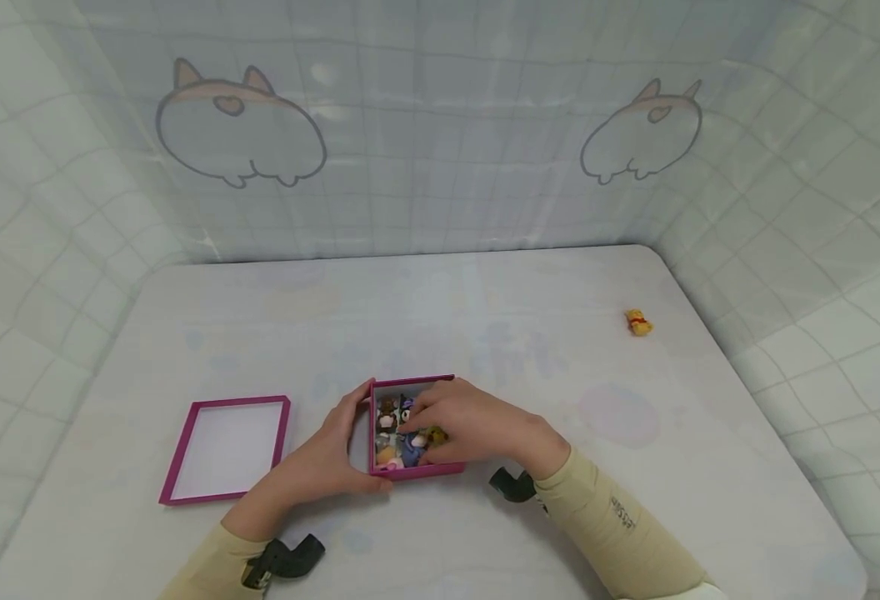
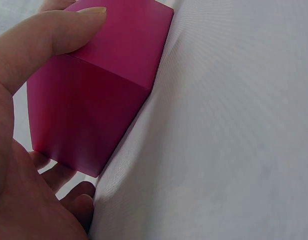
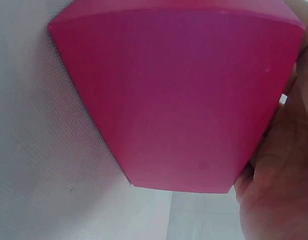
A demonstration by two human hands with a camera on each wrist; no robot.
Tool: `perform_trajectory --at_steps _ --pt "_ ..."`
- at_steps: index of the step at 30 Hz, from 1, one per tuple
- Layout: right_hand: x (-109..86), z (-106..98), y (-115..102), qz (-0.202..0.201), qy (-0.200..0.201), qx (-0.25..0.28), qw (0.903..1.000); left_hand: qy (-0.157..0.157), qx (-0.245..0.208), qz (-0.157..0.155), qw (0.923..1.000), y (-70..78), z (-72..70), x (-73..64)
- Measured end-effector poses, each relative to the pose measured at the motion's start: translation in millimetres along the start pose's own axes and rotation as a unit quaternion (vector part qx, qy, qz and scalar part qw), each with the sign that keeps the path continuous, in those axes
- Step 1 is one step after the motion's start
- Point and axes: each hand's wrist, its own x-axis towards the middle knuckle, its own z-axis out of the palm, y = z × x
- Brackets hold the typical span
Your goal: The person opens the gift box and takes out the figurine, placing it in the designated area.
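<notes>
A magenta box (image 1: 419, 472) sits on the table, with several small cartoon figurines (image 1: 387, 417) packed inside. My left hand (image 1: 320, 467) grips its left end: in the left wrist view the thumb lies on one magenta wall (image 2: 88, 110) and the fingers reach round behind. Over the box's right side is my right hand (image 1: 477, 423), its fingers dipping in among the figurines. Whether they pinch one is hidden. The right wrist view is mostly the box's outer wall (image 3: 179, 100), with part of the right hand (image 3: 276, 195) along its edge.
Left of the box lies a shallow magenta-rimmed lid (image 1: 226, 450), white inside facing up. A small yellow bear figurine with red on it (image 1: 638, 322) lies at the table's far right. Tile-patterned curtains (image 1: 440, 150) close off the back and sides of the white table (image 1: 440, 317).
</notes>
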Motion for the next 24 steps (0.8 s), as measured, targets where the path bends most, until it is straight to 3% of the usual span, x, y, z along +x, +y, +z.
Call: perform_trajectory --at_steps 13,19,24 --pt "-1.4 -1.2 -1.3 0.005 0.001 0.005 1.0 -0.005 -0.006 -0.006 1.0 0.5 0.1 0.8" --pt "-0.8 -1.4 0.8 0.004 0.026 0.03 0.9992 -0.002 -0.007 0.0 1.0 0.1 0.4 1.1" --pt "-1.8 -3.1 1.2 0.029 0.041 0.077 0.9958 -0.001 -0.004 0.001 1.0 -0.3 1.0 1.3"
